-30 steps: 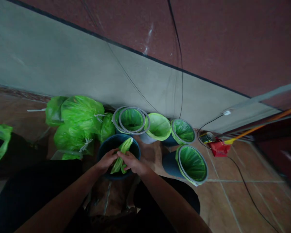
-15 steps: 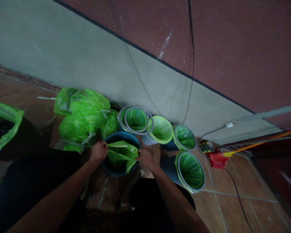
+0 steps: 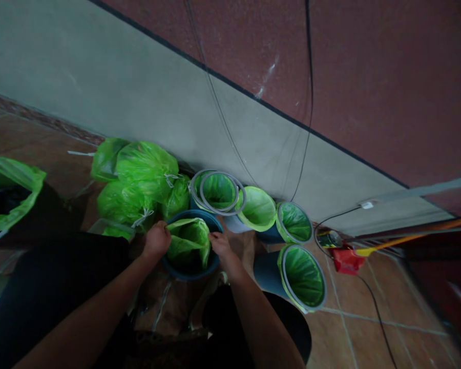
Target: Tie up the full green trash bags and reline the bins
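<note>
Head view | green bag (image 3: 187, 236) between left fingers (image 3: 164, 233) and right fingers (image 3: 215, 239) | both pinching its rim

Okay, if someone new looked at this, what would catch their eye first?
Probably the heap of bright green bags by the wall, left of centre. Next, the green liner held open between the left hand and right hand at the blue bin. Then the red dustpan on the tiles at the right.
</note>
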A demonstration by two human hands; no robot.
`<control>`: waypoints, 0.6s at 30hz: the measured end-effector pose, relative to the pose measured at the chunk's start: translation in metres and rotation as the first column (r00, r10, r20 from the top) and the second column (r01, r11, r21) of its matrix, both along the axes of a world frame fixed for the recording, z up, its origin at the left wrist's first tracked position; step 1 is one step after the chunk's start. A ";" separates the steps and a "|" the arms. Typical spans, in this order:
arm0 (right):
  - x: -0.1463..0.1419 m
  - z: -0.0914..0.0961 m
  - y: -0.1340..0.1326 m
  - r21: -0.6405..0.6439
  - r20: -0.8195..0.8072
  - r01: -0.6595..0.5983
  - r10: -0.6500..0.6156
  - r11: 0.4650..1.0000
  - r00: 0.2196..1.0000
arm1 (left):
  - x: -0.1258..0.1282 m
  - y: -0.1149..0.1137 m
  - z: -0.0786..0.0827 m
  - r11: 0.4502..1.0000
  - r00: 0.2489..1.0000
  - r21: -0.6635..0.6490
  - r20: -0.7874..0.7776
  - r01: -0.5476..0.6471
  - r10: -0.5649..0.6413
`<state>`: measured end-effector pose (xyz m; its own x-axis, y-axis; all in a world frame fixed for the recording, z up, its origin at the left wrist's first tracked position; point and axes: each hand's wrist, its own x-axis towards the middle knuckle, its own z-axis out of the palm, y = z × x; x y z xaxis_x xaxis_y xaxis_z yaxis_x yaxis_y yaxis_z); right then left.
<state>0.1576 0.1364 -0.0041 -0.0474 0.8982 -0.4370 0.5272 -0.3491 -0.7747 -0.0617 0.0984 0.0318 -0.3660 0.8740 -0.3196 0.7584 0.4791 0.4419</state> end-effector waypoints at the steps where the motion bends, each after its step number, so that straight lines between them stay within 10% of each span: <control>1: -0.001 -0.001 -0.002 0.002 0.010 -0.015 0.015 1.000 1.000 | 0.000 -0.001 0.001 1.000 1.000 0.013 -0.001 -0.009 0.009; 5: 0.000 0.002 -0.005 0.084 0.057 -0.023 0.018 0.996 0.998 | 0.013 -0.011 0.013 0.986 0.998 0.165 -0.048 -0.030 0.038; 9: 0.001 0.010 -0.007 0.108 -0.007 0.054 -0.054 0.993 0.999 | 0.045 -0.032 0.022 0.936 0.970 0.256 -0.033 0.243 -0.243; 18: 0.009 0.027 -0.024 -0.157 -0.304 0.126 -0.169 0.980 0.938 | 0.059 -0.039 -0.023 0.950 0.930 0.034 0.197 0.311 -0.311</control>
<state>0.1670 0.1125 0.0232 -0.0732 0.8402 -0.5373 0.1994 -0.5156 -0.8333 -0.0028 0.0589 0.0090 -0.0053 0.9347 -0.3555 0.7664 0.2322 0.5990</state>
